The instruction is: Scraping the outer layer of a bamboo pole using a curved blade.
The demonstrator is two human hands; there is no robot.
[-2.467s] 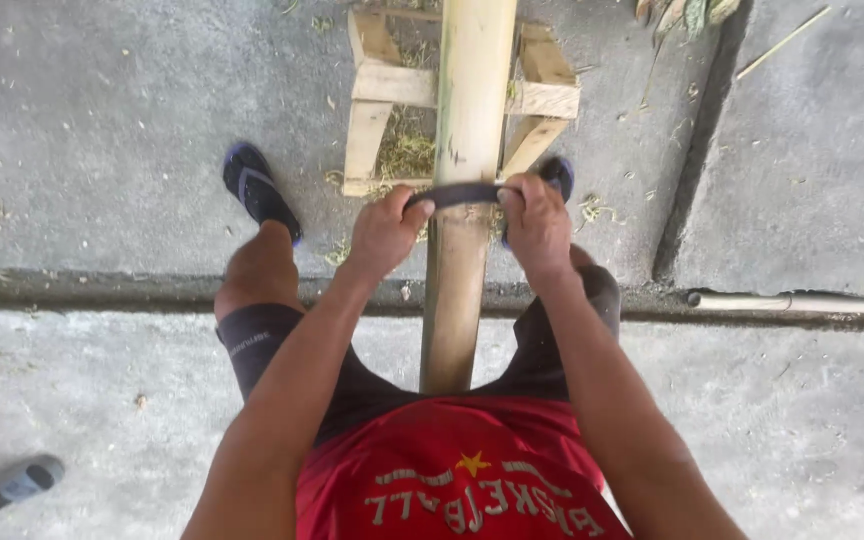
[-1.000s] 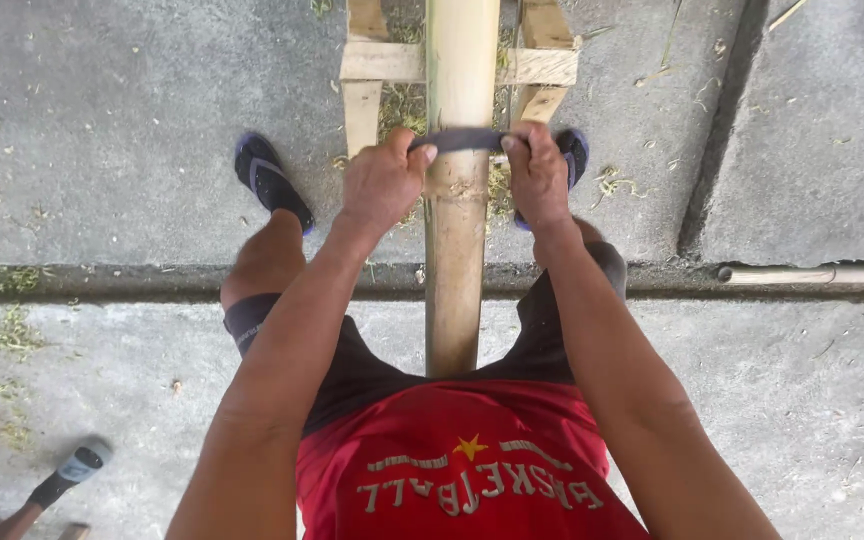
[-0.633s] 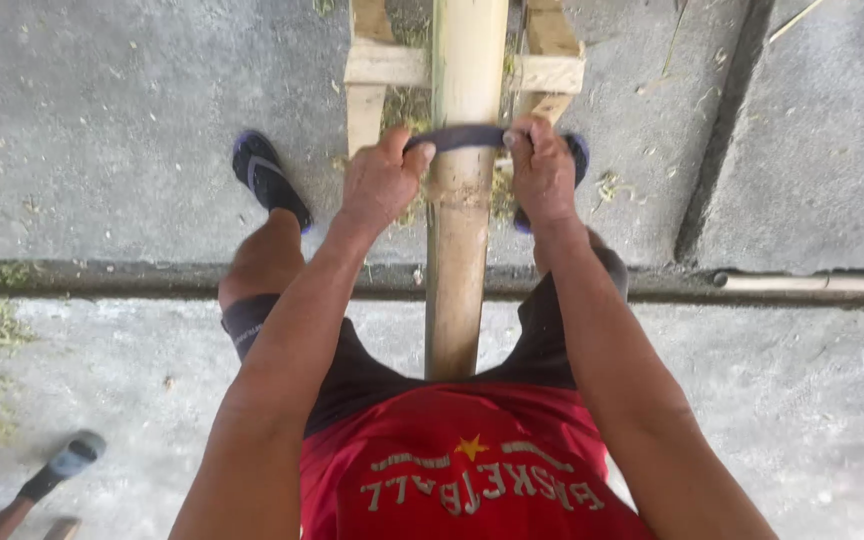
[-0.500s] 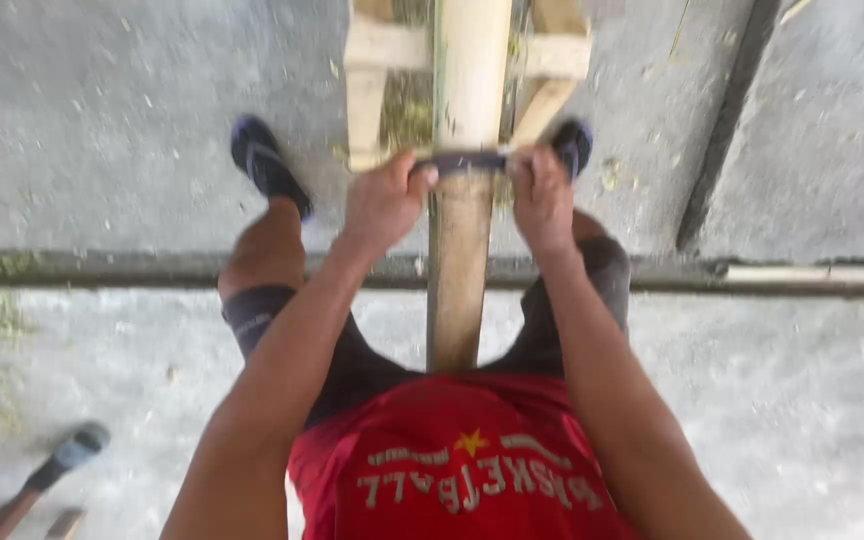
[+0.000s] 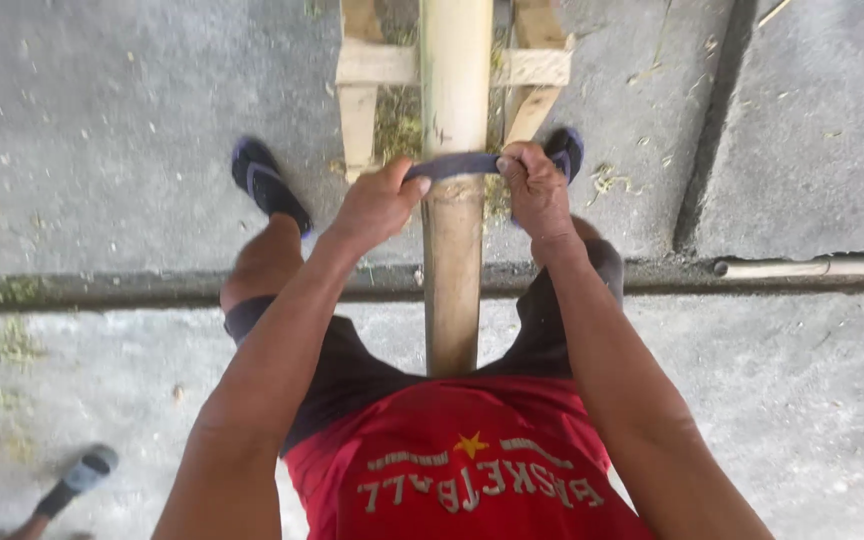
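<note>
Looking straight down from head height, one person straddles a single thick bamboo pole (image 5: 455, 250) that runs up the middle of the frame from between the thighs to the top edge. Two bare hands meet on it just above the centre. The left hand (image 5: 377, 205) has its fingers clenched around one end of a dark curved blade (image 5: 452, 165); the right hand (image 5: 532, 190) has its fingers clenched around the other end. That one blade lies crosswise, touching the pole's upper surface. Its handles are hidden inside the fists, so their shape cannot be made out.

One pale wooden frame (image 5: 382, 65) supports the pole at the top of the picture; two uprights and one crossbar show, the rest is cut off by the upper edge. Two dark sandals are worn: the left sandal (image 5: 267, 185) is fully seen at centre left, the right sandal (image 5: 564, 150) is mostly hidden behind the right hand. A red shirt (image 5: 462, 470) fills the bottom centre, cut off below.

One other person's sandalled foot (image 5: 77, 480) appears at lower left, partly cropped. One thin pale pole (image 5: 812, 268) lies along a seam in the concrete floor (image 5: 102, 100) at centre right.
</note>
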